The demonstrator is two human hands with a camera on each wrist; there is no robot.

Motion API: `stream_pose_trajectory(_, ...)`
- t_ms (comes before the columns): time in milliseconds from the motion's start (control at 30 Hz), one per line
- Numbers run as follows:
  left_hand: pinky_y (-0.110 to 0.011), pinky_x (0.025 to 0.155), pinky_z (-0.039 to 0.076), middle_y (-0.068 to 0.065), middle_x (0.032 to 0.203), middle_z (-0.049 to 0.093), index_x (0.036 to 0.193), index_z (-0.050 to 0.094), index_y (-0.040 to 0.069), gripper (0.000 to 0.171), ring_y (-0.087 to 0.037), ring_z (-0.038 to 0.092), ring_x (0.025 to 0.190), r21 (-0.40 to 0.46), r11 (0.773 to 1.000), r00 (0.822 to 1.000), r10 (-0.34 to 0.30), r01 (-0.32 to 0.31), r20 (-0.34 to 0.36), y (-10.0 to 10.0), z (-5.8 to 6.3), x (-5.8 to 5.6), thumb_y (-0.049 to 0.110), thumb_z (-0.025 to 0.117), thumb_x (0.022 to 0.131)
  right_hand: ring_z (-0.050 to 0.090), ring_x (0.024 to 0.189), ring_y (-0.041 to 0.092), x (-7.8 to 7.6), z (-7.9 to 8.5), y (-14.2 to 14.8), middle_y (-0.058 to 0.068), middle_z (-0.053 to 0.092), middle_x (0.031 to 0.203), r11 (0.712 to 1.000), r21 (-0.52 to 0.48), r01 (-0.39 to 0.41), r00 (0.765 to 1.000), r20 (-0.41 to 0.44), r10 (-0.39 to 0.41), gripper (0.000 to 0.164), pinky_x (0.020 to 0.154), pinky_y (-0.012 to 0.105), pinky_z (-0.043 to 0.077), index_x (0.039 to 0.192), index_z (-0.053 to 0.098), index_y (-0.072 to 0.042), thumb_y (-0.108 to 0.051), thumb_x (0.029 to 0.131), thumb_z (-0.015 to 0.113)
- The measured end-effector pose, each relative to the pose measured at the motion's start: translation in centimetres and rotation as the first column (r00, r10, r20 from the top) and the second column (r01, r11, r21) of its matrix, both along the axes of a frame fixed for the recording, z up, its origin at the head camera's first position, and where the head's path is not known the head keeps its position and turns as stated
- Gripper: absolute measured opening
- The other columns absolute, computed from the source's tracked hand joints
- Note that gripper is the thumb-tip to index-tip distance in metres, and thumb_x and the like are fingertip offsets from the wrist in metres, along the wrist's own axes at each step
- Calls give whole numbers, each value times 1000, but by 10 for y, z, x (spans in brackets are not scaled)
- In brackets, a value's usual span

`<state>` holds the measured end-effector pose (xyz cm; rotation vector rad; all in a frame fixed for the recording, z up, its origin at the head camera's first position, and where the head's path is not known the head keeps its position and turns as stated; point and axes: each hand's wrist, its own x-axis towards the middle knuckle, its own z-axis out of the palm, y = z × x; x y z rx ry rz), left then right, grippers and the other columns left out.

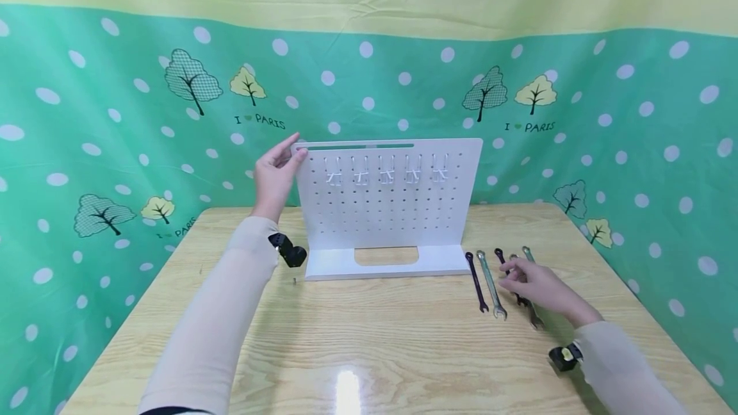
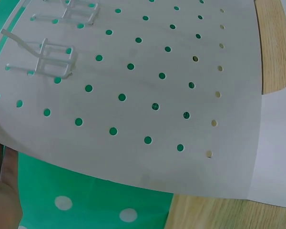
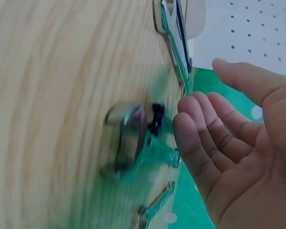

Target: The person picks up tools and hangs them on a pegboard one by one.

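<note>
A white pegboard [image 1: 380, 210] stands upright on its flat base, with several white wire hooks [image 1: 385, 175] in a row near its top. My left hand [image 1: 275, 175] grips its upper left corner, thumb on the front and fingers behind; only part of that hand shows in the left wrist view. To the right of the board lie several wrenches, among them a black wrench [image 1: 476, 282] and a silver wrench [image 1: 492, 285]. Over the right-hand ones hovers my right hand [image 1: 536, 284], fingers loosely bent and holding nothing. Below its fingertips, the right wrist view shows a blurred wrench end [image 3: 128, 143].
Everything stands on a light wooden table [image 1: 403, 351]. A green polka-dot curtain [image 1: 369, 82] hangs behind the board and along both sides. Near the board's front left corner lies a tiny peg-like piece [image 1: 295, 280].
</note>
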<state>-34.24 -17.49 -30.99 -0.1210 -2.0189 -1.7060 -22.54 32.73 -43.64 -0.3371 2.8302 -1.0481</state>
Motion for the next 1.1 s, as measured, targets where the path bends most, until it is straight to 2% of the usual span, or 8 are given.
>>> stream_pose_trajectory(167, -29, 99, 50, -3, 121, 67, 130, 67, 33, 40, -16, 62, 112, 3, 1000, 1000, 8, -8, 2, 1, -1, -1, 39, 73, 91, 62, 76, 22, -4, -4, -9, 9, 61, 90, 996, -93, 1, 997, 75, 6, 43, 64, 33, 56, 127, 53, 8, -19, 97, 68)
stream_pose_trajectory(267, -29, 98, 50, -4, 119, 68, 130, 68, 31, 40, -16, 63, 110, 13, 1000, 1000, 2, -2, 2, 1, -1, 0, 38, 73, 91, 63, 74, 22, -6, -7, -16, 9, 63, 88, 994, -111, 21, 994, 107, -9, 42, 63, 33, 57, 125, 54, 9, -19, 97, 69)
stream_pose_trajectory(500, -28, 97, 51, -4, 120, 67, 131, 67, 29, 42, -16, 63, 110, 37, 999, 1000, -1, 0, 4, 2, -1, 1, 39, 74, 90, 66, 68, 19, -13, -11, -35, 4, 67, 77, 989, -83, 121, 986, 127, -110, 39, 59, 33, 59, 119, 61, 5, -22, 93, 74)
stream_pose_trajectory(733, -28, 96, 51, -4, 120, 67, 131, 68, 28, 43, -17, 63, 109, 34, 999, 1000, 3, -3, 10, 2, -1, 1, 39, 74, 90, 67, 63, 18, -19, -13, -43, 4, 67, 71, 987, -64, 146, 983, 125, -138, 33, 58, 32, 59, 111, 65, 6, -20, 93, 74)
stream_pose_trajectory(900, -29, 96, 51, -3, 120, 67, 129, 69, 31, 40, -16, 62, 109, 22, 1000, 1000, 10, -10, 16, 2, 0, 1, 40, 73, 90, 66, 61, 17, -24, -13, -46, 3, 66, 68, 986, -2, 167, 979, 119, -165, 32, 57, 31, 58, 105, 68, 3, -24, 91, 76)
stream_pose_trajectory(1100, -30, 96, 51, -3, 121, 66, 129, 68, 31, 40, -16, 62, 110, 22, 1000, 1000, 6, -6, 19, 2, 0, 1, 40, 73, 90, 65, 62, 16, -30, -10, -48, 4, 66, 68, 983, 39, 178, 970, 160, -182, 28, 57, 30, 59, 96, 71, 0, -26, 90, 77)
